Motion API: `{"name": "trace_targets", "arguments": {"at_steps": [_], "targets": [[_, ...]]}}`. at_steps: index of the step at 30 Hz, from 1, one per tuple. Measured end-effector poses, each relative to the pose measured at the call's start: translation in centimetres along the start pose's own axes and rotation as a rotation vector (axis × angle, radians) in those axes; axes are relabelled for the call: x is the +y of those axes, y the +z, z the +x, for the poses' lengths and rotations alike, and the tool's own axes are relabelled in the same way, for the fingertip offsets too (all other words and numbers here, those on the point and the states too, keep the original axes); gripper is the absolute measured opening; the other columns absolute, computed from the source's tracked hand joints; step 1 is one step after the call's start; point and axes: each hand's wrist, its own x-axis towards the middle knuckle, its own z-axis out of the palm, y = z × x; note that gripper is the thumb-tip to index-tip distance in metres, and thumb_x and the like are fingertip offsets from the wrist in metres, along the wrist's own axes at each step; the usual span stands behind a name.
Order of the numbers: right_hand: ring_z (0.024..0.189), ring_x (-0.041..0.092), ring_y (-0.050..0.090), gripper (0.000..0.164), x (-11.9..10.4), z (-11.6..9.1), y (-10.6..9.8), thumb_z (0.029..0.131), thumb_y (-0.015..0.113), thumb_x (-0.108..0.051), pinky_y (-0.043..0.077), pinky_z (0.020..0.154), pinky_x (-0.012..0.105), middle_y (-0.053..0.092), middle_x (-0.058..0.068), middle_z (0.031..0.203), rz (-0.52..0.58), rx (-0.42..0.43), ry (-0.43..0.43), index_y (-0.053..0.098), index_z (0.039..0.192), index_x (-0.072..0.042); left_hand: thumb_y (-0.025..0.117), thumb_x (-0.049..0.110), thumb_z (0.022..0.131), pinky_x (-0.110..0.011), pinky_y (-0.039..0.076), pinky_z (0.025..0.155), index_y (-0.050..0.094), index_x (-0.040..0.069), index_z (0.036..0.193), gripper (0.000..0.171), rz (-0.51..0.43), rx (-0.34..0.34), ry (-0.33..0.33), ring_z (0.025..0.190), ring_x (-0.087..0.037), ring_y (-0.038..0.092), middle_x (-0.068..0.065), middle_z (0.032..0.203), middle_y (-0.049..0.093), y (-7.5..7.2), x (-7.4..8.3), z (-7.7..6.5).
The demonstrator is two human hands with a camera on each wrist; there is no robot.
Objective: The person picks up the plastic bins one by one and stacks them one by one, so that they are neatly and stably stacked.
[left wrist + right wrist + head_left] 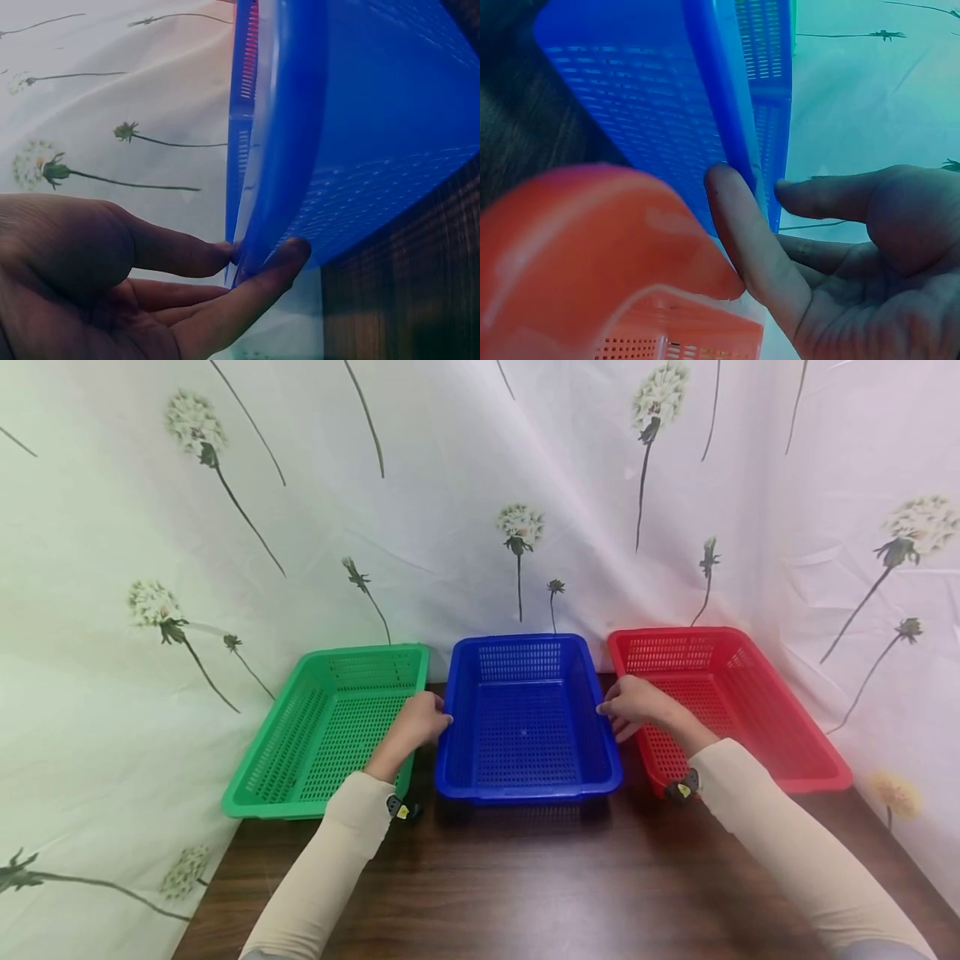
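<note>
Between the two hands is a blue plastic basket point(525, 727) with slotted walls and a perforated floor, nothing inside it. My left hand point(422, 720) pinches its left rim, thumb on one side and fingers on the other, as the left wrist view shows point(172, 277). On the opposite rim, my right hand point(636, 702) has its thumb and forefinger about the edge; the right wrist view shows this hand point(840, 255) close up. Whether the basket's base touches the table is hard to tell.
A green basket point(251, 768) stands to the left, partly behind the left forearm. To the right, a red basket point(795, 735) lies under the right forearm. All are on a dark wooden table point(510, 893), backed by a white flowered cloth point(450, 527).
</note>
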Motion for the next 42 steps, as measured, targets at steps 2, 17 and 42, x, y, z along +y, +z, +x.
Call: {"name": "trace_targets", "arguments": {"at_steps": [2, 17, 42], "targets": [[0.089, 0.035, 0.080, 0.043, 0.0, 0.2, 0.1, 0.107, 0.060, -0.008, 0.068, 0.072, 0.040, 0.073, 0.035, 0.113, -0.005, -0.001, 0.001, 0.054, 0.138, 0.021, 0.057, 0.008, 0.107, -0.032, 0.062, 0.068, 0.063, -0.015, 0.130, 0.033, -0.018, -0.003, -0.006, 0.078, -0.023, 0.073, -0.023, 0.100, 0.075, 0.1, -0.1, 0.0], [0.074, 0.024, 0.077, 0.025, 0.0, 0.6, 0.5, 0.104, 0.060, -0.005, 0.068, 0.076, 0.042, 0.074, 0.025, 0.095, -0.011, 0.031, 0.024, 0.065, 0.116, 0.016, 0.057, 0.007, 0.107, -0.031, 0.061, 0.061, 0.066, -0.014, 0.119, 0.026, -0.056, -0.009, 0.000, 0.072, -0.024, 0.073, -0.024, 0.096, 0.074, 0.1, -0.5, 0.0], [0.095, 0.032, 0.078, 0.036, -3.6, -1.9, -2.2, 0.107, 0.060, -0.011, 0.064, 0.091, 0.052, 0.070, 0.031, 0.118, 0.122, 0.010, -0.038, 0.060, 0.132, 0.015, 0.054, 0.012, 0.111, -0.047, 0.063, 0.097, 0.051, -0.012, 0.149, 0.045, -0.303, 0.007, -0.025, 0.120, -0.042, 0.072, -0.033, 0.140, 0.063, -5.0, 0.6, -1.9]]}}
